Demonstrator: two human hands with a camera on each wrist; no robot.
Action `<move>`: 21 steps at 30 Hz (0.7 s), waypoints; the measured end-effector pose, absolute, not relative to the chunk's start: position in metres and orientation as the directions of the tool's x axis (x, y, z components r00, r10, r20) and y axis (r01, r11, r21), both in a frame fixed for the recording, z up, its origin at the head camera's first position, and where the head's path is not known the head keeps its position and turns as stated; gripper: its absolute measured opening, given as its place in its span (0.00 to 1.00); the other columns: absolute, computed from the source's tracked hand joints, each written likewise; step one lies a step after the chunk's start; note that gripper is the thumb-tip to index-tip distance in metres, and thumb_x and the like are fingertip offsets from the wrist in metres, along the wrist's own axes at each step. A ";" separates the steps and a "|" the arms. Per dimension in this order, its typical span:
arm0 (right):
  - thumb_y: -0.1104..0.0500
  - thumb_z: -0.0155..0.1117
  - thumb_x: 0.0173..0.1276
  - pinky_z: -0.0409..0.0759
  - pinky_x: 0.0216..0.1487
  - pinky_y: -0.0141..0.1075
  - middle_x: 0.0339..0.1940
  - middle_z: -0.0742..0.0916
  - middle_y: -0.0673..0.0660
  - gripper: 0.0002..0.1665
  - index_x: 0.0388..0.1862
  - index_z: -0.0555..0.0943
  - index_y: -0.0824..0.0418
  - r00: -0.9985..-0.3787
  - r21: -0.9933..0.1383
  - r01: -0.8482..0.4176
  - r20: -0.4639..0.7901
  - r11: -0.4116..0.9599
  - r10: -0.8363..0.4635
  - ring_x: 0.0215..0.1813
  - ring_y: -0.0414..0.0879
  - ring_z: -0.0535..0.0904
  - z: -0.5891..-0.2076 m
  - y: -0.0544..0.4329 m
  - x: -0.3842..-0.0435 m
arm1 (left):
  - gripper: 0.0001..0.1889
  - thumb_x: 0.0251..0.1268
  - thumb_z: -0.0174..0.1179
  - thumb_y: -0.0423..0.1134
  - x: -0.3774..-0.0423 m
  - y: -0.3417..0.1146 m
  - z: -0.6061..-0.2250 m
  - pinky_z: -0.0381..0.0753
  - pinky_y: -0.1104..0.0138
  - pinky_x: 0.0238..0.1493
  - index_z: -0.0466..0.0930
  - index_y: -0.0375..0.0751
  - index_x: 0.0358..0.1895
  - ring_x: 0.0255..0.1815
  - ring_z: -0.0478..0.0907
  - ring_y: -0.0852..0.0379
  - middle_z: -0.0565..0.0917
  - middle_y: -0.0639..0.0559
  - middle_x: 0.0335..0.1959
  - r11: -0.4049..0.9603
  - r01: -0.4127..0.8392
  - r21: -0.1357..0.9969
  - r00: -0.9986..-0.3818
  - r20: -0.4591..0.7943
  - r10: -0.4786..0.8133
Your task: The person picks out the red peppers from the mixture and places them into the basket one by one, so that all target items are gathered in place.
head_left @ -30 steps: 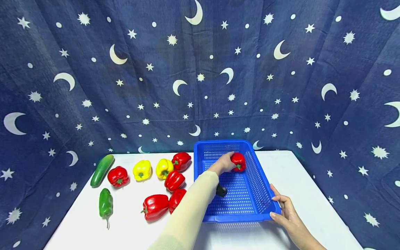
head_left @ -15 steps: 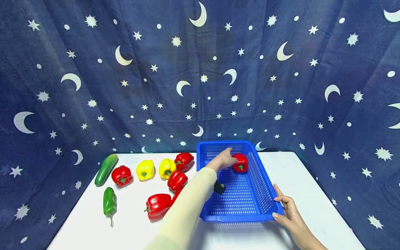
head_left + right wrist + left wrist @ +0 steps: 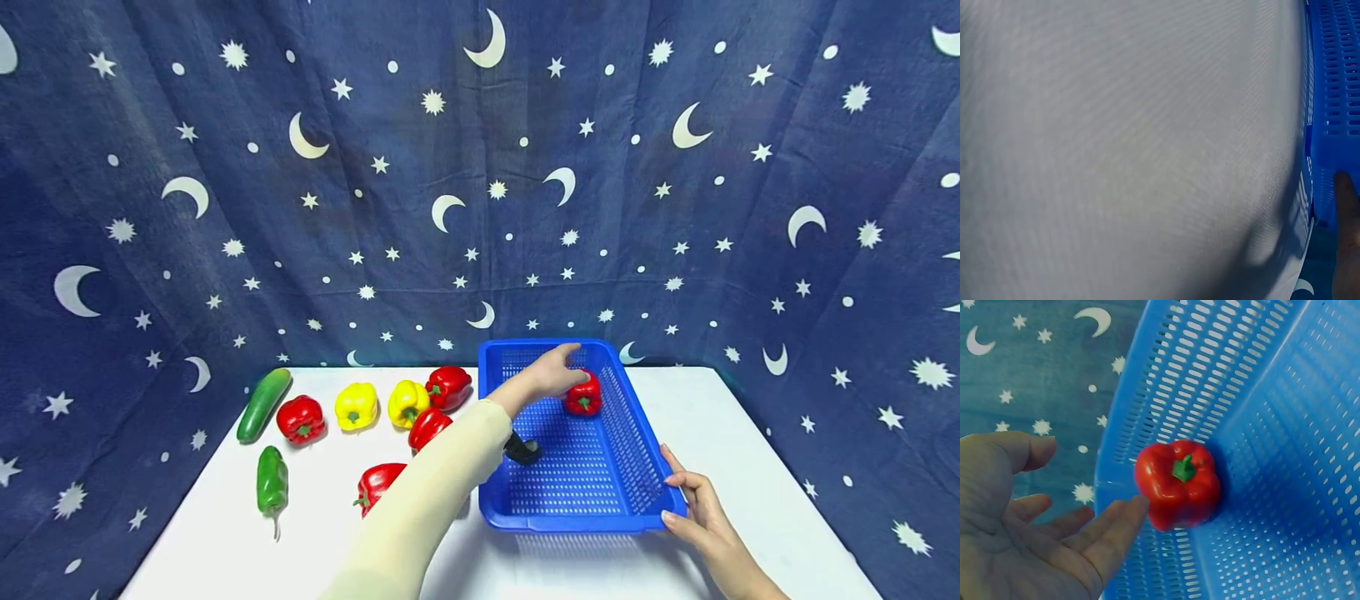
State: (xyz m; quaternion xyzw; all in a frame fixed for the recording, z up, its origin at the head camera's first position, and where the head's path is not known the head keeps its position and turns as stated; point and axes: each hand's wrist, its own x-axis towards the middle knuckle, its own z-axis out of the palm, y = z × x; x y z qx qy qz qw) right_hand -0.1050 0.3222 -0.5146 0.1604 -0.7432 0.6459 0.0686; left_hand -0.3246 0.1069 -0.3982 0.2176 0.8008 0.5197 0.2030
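A red bell pepper [image 3: 583, 395] sits inside the blue plastic basket [image 3: 585, 523], toward its far right corner. Beside it is my left hand [image 3: 550, 373], fingers spread and loose. In the left wrist view, the left hand [image 3: 1054, 537] has one fingertip right at the side of the red bell pepper [image 3: 1179, 487], whose green stem faces the camera. My right hand [image 3: 705, 521] grips the basket's near right corner, thumb at the rim and fingers along the outer side. Only a finger [image 3: 1346, 206] of it shows in the right wrist view, against the basket wall.
Left on the white table [image 3: 322, 533] lie a cucumber [image 3: 264, 405], a green pepper [image 3: 272, 481], two yellow bell peppers [image 3: 356, 407] and several red ones [image 3: 302, 419]. My left sleeve [image 3: 427, 500] covers some of them. A dark device [image 3: 522, 449] hangs under the left wrist.
My left hand has let go of the red bell pepper, spread its fingers and risen slightly. The pepper stays where it was in the basket. My right hand keeps its grip; the head view has shifted slightly.
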 end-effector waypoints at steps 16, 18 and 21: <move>0.71 0.47 0.78 0.67 0.62 0.21 0.86 0.46 0.50 0.23 0.64 0.51 0.71 -0.956 -0.951 -0.277 0.258 0.139 -0.142 0.75 0.18 0.48 -0.518 0.323 -0.107 | 0.36 0.76 0.59 0.44 -0.305 0.061 -0.369 0.75 0.57 0.67 0.56 0.49 0.82 0.72 0.71 0.45 0.68 0.46 0.76 0.387 0.466 0.796 -0.709 0.074 0.701; 0.70 0.48 0.78 0.68 0.60 0.22 0.86 0.46 0.50 0.23 0.64 0.51 0.71 -0.963 -0.956 -0.253 0.235 0.147 -0.130 0.74 0.17 0.49 -0.517 0.323 -0.106 | 0.36 0.76 0.59 0.45 -0.304 0.055 -0.368 0.75 0.58 0.67 0.55 0.49 0.82 0.72 0.71 0.45 0.66 0.46 0.77 0.385 0.499 0.777 -0.694 0.091 0.714; 0.69 0.49 0.78 0.68 0.60 0.22 0.86 0.46 0.50 0.24 0.64 0.51 0.69 -0.972 -0.963 -0.222 0.206 0.156 -0.112 0.72 0.15 0.51 -0.515 0.322 -0.106 | 0.37 0.76 0.59 0.45 -0.301 0.047 -0.366 0.76 0.58 0.66 0.54 0.50 0.82 0.72 0.71 0.46 0.65 0.48 0.78 0.387 0.525 0.758 -0.681 0.102 0.725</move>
